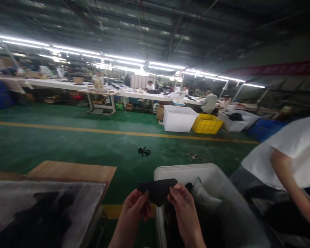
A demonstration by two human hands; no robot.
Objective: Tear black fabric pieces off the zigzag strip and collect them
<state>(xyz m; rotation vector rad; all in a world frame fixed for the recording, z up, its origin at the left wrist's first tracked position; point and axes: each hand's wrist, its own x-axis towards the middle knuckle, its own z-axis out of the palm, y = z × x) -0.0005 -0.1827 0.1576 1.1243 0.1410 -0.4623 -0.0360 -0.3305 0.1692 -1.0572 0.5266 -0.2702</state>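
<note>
Between my two hands a small piece of black fabric point(158, 190) is stretched out, its lower part tapering to a point. My left hand point(135, 206) pinches its left end between thumb and fingers. At the right end, my right hand point(181, 199) pinches the cloth the same way. Both hands are raised over the near edge of a white plastic bin point(188, 168), which holds dark material and a pale, clear-looking bag point(205, 196). To the left, dark cloth pieces point(41, 213) lie heaped on a covered table point(93, 193).
A co-worker in a white shirt point(299, 148) sits close on the right, an arm reaching down. Black scraps point(144, 151) lie on the green floor point(74, 148). Farther off stand a white bin point(179, 119), a yellow crate point(207, 124) and long worktables point(139, 94) with several people.
</note>
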